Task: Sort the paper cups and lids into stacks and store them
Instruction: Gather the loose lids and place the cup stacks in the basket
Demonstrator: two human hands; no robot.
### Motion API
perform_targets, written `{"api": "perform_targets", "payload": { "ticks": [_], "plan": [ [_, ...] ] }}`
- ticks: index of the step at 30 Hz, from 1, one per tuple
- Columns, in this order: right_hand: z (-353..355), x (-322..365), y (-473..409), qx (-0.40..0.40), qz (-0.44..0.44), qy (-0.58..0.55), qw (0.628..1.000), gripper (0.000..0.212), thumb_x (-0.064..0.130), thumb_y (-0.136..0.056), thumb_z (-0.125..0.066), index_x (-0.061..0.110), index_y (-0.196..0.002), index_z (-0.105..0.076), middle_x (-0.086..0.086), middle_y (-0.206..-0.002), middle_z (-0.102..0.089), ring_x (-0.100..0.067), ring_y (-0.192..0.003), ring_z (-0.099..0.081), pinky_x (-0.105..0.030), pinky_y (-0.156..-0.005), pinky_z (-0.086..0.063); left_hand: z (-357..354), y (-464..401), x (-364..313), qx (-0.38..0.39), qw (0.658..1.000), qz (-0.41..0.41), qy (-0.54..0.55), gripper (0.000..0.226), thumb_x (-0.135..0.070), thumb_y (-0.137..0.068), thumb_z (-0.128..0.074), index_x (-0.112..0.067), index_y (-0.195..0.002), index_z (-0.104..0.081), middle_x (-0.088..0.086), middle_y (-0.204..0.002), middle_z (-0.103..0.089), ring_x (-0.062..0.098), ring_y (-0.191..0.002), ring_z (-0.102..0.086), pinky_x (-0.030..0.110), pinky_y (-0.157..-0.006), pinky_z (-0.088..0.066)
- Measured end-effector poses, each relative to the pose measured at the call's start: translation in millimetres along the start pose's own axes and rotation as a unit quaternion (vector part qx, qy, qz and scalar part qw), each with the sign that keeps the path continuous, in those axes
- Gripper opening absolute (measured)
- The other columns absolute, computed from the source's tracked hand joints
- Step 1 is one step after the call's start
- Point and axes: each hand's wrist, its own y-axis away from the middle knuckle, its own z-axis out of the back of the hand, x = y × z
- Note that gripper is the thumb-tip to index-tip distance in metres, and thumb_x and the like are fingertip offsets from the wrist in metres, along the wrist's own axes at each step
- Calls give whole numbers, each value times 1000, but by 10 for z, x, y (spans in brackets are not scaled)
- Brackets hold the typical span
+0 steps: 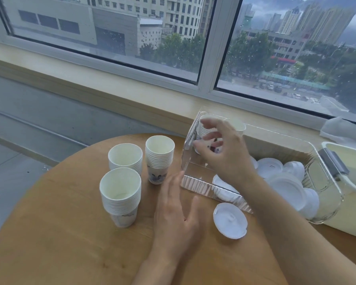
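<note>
On the round wooden table three cup stacks stand upright, left of the middle: a near stack, a far-left stack just behind it, and a taller far-right stack with a dark print low on its side. The three are close together but do not seem to touch.

The left hand lies low over the table, palm down, fingers straight and close together, pointing far. Its fingertips are just right of the foot of the far-right stack and near the clear bin's near-left corner; it holds nothing. Whether the palm touches the wood cannot be told.

The right hand reaches over the left end of the clear bin. Its fingers are spread and loosely bent, and grip nothing. Just beyond and below the fingertips, cups stand in the bin's far-left corner, partly hidden by the hand; whether the fingers touch them cannot be told.

White lids lie loose in the right part of the bin, and a few against its near wall. One lid lies alone on the table, just near the bin and right of the left hand's thumb.

A cream box stands right of the bin, touching it.
</note>
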Motion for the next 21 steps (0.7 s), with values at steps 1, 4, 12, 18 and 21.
{"api": "perform_targets", "payload": {
  "ticks": [1,4,12,18,21],
  "plan": [
    [-52,98,55,24,10,-23,999,43,28,-90,-80,27,-130,-65,13,-119,-64,-7,-99,-67,-30,-83,-60,49,55,-20,3,1000,0,11,57,-38,-95,-60,-26,-150,-49,-11,-148,-49,7,-142,-46,21,-116,-36],
    [-213,253,192,60,46,-31,997,40,30,-91,-79,27,-129,-67,16,-116,-64,-7,-98,-67,-32,-80,-60,217,249,-71,1,1000,1,27,46,-33,-96,-65,-32,-141,-54,-20,-132,-54,7,-125,-56,17,-100,-45],
    [-455,248,251,141,25,38,989,38,34,-92,-78,30,-129,-67,16,-137,-54,1,-81,-70,-30,-88,-55,804,444,-164,-166,974,-124,-94,19,-30,-93,-66,-15,-102,-72,-7,-88,-59,8,-76,-54,19,-73,-47],
    [-505,216,243,99,14,64,993,15,26,-96,-73,31,-110,-72,15,-120,-50,-3,-83,-64,-26,-84,-50,1052,342,34,-274,949,-97,-125,64,-39,-81,-79,-7,-130,-53,13,-123,-54,32,-113,-54,54,-99,-47],
    [-529,225,226,88,23,75,993,4,27,-99,-70,30,-101,-72,14,-114,-50,-5,-80,-62,-24,-78,-45,1034,306,150,-233,968,-7,-92,88,-44,-79,-89,-11,-146,-43,3,-136,-48,32,-124,-52,63,-102,-45]
  ]
}}
